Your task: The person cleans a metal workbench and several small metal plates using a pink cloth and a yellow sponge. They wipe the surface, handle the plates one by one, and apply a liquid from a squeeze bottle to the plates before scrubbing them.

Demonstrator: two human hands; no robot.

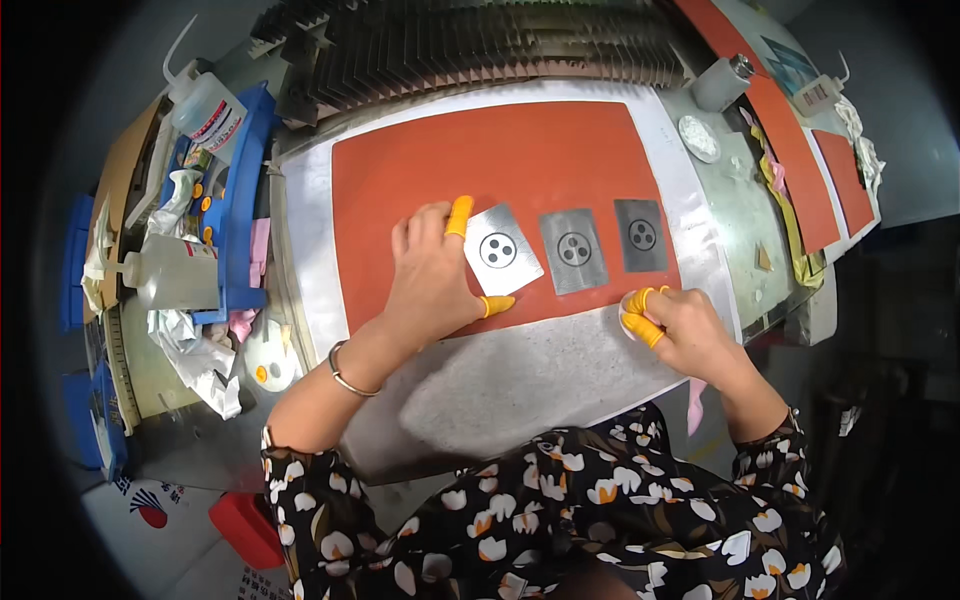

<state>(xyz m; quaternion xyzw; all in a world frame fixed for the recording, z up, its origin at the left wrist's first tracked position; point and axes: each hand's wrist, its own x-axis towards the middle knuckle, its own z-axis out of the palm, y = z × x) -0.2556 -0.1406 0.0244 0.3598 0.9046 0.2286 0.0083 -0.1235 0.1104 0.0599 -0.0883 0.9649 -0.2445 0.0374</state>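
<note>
Three square grey metal plates, each with a round mark of small holes, lie in a row on an orange mat [520, 150]. My left hand [432, 272], with yellow finger cots on thumb and forefinger, grips the leftmost plate [500, 250] at its left edge. The middle plate [574, 250] and the right plate [640, 235] lie untouched. My right hand [680, 325], also with yellow cots, pinches a small whitish round piece [630, 312] at the mat's front right corner.
The mat sits on a silvery metal work surface [520, 380]. A blue tray [235, 200] with squeeze bottles [205, 105], rags and small parts stands to the left. A ribbed metal rack [470, 40] is behind. More orange mats [790, 150] and a grey cylinder [722, 82] lie at the right.
</note>
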